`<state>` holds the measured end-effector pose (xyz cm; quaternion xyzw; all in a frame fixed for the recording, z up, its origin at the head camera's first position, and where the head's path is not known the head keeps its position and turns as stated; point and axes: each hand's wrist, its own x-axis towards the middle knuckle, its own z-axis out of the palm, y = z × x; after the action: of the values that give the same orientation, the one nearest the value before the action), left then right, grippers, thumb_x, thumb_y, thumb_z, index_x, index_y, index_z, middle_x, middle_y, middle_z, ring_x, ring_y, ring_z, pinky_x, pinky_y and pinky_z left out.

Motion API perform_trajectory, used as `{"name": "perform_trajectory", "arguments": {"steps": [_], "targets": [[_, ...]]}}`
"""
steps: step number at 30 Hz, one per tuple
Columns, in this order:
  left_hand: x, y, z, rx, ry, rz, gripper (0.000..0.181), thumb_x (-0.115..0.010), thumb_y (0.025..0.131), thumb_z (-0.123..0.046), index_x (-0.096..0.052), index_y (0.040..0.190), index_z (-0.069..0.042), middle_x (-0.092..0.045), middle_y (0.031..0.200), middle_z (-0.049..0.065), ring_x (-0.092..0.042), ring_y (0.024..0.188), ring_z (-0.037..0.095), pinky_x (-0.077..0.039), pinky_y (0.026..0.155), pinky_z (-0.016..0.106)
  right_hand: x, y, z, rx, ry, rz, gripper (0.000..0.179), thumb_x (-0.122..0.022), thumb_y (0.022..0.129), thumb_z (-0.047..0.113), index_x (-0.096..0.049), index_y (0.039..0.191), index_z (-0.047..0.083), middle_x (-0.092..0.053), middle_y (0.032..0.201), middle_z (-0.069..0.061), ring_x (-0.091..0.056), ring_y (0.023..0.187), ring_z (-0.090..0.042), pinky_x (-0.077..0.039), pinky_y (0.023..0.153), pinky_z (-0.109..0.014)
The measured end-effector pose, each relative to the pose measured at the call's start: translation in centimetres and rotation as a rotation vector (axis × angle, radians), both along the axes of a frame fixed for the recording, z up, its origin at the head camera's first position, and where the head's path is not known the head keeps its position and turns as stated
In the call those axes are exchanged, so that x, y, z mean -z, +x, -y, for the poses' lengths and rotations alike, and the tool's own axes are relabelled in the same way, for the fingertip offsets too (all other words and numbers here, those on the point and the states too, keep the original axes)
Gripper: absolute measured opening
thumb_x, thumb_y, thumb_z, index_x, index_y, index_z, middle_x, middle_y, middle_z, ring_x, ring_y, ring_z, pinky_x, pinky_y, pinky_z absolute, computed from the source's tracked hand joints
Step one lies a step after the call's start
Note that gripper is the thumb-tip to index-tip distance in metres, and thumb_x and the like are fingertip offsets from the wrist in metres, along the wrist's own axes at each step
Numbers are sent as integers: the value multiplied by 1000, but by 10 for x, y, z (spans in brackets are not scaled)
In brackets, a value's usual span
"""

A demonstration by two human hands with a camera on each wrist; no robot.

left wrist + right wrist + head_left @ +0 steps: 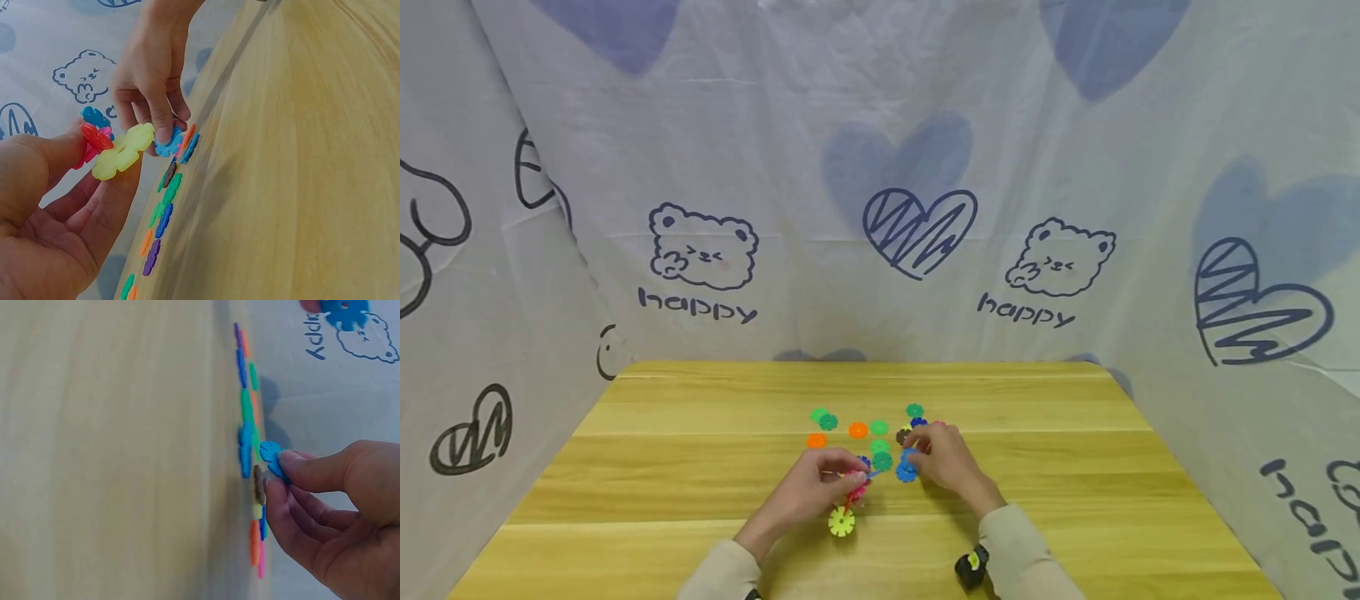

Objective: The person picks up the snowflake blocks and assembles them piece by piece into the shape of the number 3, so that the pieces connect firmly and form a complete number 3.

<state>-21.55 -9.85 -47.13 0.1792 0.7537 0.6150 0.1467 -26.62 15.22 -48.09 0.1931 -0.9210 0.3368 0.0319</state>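
My left hand (808,492) grips a small cluster of joined notched plastic discs. In the left wrist view its yellow disc (122,153) sticks out toward the camera, with a red disc (97,135), a pink one and a blue disc (95,116) behind. My right hand (953,460) pinches a loose blue notched disc (271,457) between thumb and forefinger, over the right part of the scattered discs. Another blue disc (907,473) lies on the table just under that hand. Part of the cluster is hidden behind the left fingers.
Several notched discs lie on the wooden table (700,467), among them an orange disc (858,430), a teal disc (882,461) and a brown disc (903,436). A printed white cloth (805,167) hangs behind the table and along both sides.
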Motion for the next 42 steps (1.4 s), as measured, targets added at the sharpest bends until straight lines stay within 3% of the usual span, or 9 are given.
{"name": "perform_trajectory", "arguments": {"steps": [9,19,24,30,42], "targets": [[-1,-1,2,-1,30,20,26,-69,100,-17,-72,118,2,-72,110,30,-76,81,25,-60,66,24,-15,7,4,-36,-111,144,12,-69,97,4,-77,106,2,-73,88,-8,-61,66,-13,-52,56,-20],[1,-4,3,-35,34,2,26,-67,101,-15,-72,116,5,-72,105,31,-74,75,18,-59,64,23,-28,12,12,-148,-247,209,15,-63,100,0,-76,107,-1,-74,92,-18,-65,65,-14,-61,63,-30],[2,-5,3,-32,41,1,29,-67,101,-16,-71,117,7,-72,107,31,-75,77,22,-60,65,23,-33,16,17,-193,-248,209,16,-61,101,0,-75,108,-3,-74,85,-13,-63,65,-13,-60,63,-29],[3,-5,4,-39,30,-11,28,-67,101,-16,-71,117,7,-72,107,33,-75,77,23,-59,65,23,-36,18,20,-191,-241,214,16,-60,102,0,-75,106,-1,-71,80,-11,-62,64,-13,-58,61,-29],[6,-6,5,-35,25,-9,26,-67,101,-16,-71,116,6,-73,105,32,-75,77,22,-60,65,23,-36,20,21,-183,-233,222,14,-61,101,-1,-75,104,0,-73,86,-10,-65,65,-14,-62,64,-43]]}}
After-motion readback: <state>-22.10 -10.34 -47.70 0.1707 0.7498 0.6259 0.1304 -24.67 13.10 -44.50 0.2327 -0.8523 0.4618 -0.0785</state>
